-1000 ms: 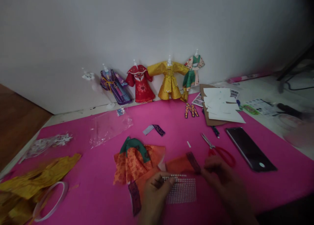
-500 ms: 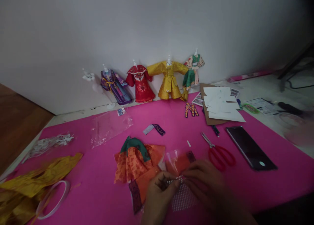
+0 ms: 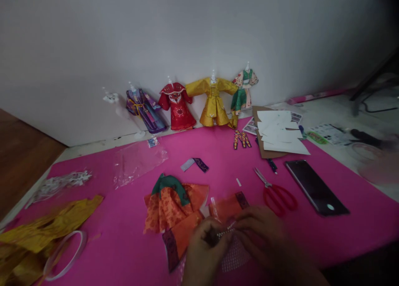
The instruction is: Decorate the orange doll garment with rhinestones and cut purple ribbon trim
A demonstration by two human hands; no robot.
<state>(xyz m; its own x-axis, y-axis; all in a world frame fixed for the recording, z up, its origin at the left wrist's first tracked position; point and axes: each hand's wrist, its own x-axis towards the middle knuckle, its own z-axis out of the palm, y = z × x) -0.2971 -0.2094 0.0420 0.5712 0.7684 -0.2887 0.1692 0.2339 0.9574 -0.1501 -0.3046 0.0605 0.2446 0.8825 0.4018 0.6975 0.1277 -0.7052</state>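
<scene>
Fingers of the left hand and right hand are drawn close together at the bottom centre of the frame, pinching the upper edge of a bead sheet, though blur softens the right grip. An orange garment spreads up and left of them; red-handled scissors and a phone lie right of centre on the pink mat.

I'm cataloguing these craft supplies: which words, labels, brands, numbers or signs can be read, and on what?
No text can be read.
Small flat green-edged packet with reddish middle: too blurred.
White paper sheet with dark printed marks: too small and blurred.
Black rectangular smartphone: no readable label.
</scene>
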